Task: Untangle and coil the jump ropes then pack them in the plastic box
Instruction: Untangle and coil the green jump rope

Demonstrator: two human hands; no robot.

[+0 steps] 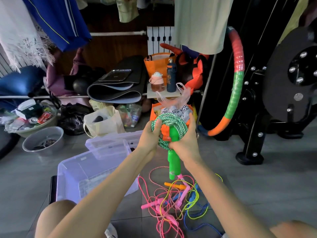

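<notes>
Green rope coil sits mid-frame. Left grip and right grip both clamp it so loops cannot spring apart.

HOME STORAGE CORNER, USED FOR EXERCISE: Garments, among them a blue striped sports top and a pale green T-shirt, are hung overhead from 10 to 1 o'clock, in front of a white ribbed radiator. A black steel weight machine is seen at 3 o'clock, with a red, green and orange padded hoop propped beside it. A rolled dark exercise mat is shelved at 11, and tangled coloured jump ropes are strewn over grey floor tiles at 6.
</notes>
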